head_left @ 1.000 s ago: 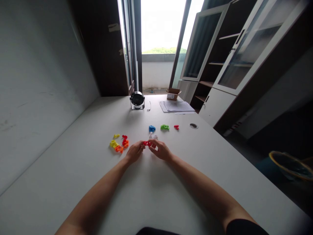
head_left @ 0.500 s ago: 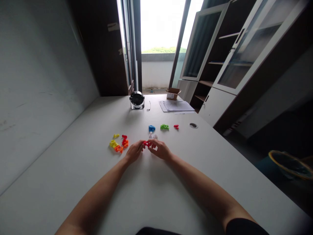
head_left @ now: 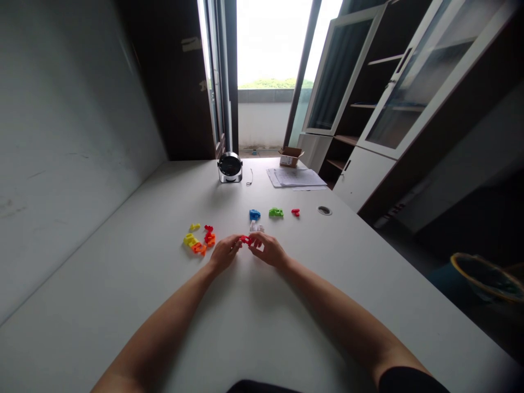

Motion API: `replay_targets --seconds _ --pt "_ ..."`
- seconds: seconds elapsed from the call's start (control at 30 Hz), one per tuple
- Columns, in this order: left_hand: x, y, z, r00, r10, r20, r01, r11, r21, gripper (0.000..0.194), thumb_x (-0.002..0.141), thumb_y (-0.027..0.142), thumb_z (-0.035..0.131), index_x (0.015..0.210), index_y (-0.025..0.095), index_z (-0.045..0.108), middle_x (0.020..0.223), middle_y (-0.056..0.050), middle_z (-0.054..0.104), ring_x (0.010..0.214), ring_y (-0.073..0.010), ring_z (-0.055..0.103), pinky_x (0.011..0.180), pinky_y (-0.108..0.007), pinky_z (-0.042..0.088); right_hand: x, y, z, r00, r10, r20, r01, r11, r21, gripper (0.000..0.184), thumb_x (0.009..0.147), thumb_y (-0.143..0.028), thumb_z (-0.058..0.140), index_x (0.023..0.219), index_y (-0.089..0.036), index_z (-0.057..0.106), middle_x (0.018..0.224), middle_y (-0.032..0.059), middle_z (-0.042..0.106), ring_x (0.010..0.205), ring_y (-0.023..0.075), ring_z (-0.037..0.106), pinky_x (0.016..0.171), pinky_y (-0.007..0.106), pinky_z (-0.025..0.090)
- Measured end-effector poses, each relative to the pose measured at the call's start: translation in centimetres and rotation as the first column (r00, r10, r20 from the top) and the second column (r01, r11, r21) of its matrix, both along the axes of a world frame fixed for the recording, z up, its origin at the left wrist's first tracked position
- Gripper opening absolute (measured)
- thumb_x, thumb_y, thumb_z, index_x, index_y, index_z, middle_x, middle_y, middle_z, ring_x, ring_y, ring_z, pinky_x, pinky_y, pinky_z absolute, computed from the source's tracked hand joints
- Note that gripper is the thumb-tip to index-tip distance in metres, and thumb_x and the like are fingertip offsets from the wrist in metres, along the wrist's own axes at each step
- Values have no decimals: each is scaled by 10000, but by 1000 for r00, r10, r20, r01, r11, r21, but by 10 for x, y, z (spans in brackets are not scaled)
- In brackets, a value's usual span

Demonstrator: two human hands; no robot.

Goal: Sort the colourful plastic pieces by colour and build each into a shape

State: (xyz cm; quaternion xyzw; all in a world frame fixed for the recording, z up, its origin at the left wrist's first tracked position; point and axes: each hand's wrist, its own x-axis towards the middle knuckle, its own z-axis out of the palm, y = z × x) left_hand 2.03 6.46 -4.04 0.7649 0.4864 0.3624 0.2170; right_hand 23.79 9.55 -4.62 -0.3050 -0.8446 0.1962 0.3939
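Left hand (head_left: 224,254) gripped a small red plastic piece (head_left: 244,239) | right hand (head_left: 270,250) gripped it too; piece sat between both hands | yellow plastic pieces (head_left: 189,240) and orange plastic pieces (head_left: 197,248) lay just left | blue plastic piece (head_left: 254,214) lay ahead

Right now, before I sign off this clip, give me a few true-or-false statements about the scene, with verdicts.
The left hand and right hand both hold a red plastic piece. True.
The green piece lies left of the blue piece. False: it lies to the right.
The yellow piece and orange piece lie left of the hands. True.
The desk fan stands on the papers. False: it stands on the table, apart from them, to their left.
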Motion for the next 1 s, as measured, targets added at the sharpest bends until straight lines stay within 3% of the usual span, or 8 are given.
replay_targets --seconds 0.27,0.5,0.77,1.0 --pt "0 0 1 1000 11 19 -12 1000 7 289 1001 360 477 1150 243 695 1020 -45 725 782 -154 657 743 -262 517 1 0 1 1000 -4 28 4 1000 18 201 881 -270 646 1069 -236 582 878 25 673 734 162 641 693 287 538" --pt "0 0 2 999 -7 53 6 1000 22 281 985 314 499 1177 243 691 1023 -46 727 779 -153 662 748 -266 530 1 1 -3 998 -11 67 8 999 44 324 889 -291 664 1194 -248 566 1012 51 677 733 153 616 705 292 543" --pt "0 0 2 999 -18 46 17 1000 21 291 992 331 489 1173 243 699 1052 -53 732 800 -161 668 779 -284 528 0 -1 1 997 1 71 -5 998 60 308 886 -282 665 1183 -249 593 1048 50 670 717 138 608 697 275 538" --pt "2 -2 3 999 44 12 -43 999 -31 302 983 346 479 1192 259 679 1031 -42 721 785 -161 654 718 -268 516 3 5 -2 998 -49 39 47 996 70 322 874 -286 669 1181 -248 580 1037 53 678 720 156 609 711 312 542"
